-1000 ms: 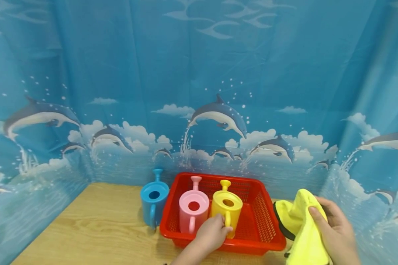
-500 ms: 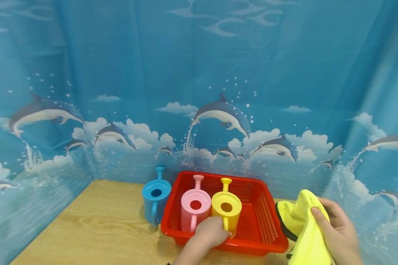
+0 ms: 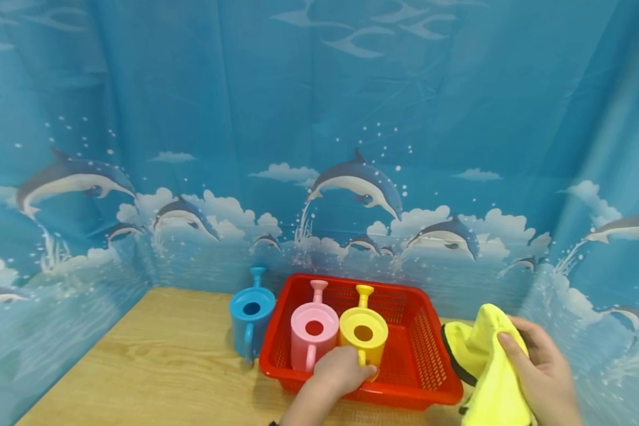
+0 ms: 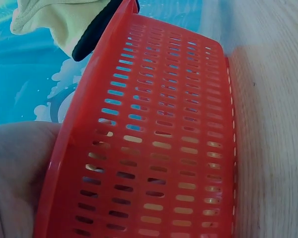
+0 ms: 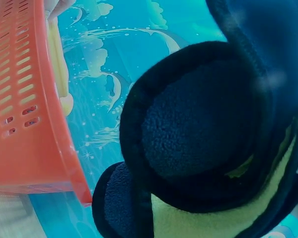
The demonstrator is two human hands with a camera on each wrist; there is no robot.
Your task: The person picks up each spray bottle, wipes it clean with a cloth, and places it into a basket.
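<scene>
A yellow watering can (image 3: 363,334) stands in the red plastic basket (image 3: 441,378), beside a pink watering can (image 3: 314,331). My left hand (image 3: 341,373) reaches over the front rim and holds the yellow can's handle, its thumb on the right side; the fingers are mostly hidden. In the left wrist view part of that hand (image 4: 20,173) shows behind the basket's slotted wall (image 4: 154,129). To the basket's right, my right hand (image 3: 543,367) grips a bunched yellow cloth (image 3: 497,378) with black edging. The right wrist view shows the cloth's dark blue side (image 5: 188,119).
A blue watering can (image 3: 251,322) stands on the wooden table (image 3: 165,355), close against the basket's left side. Behind and at both sides hangs a blue curtain (image 3: 319,118) printed with dolphins. The basket's right half shows its red floor (image 3: 402,358).
The yellow can has settled straighter and slightly left, closer to the pink can. My left hand has stayed at its handle. The right hand and cloth look the same; the head view shifted slightly.
</scene>
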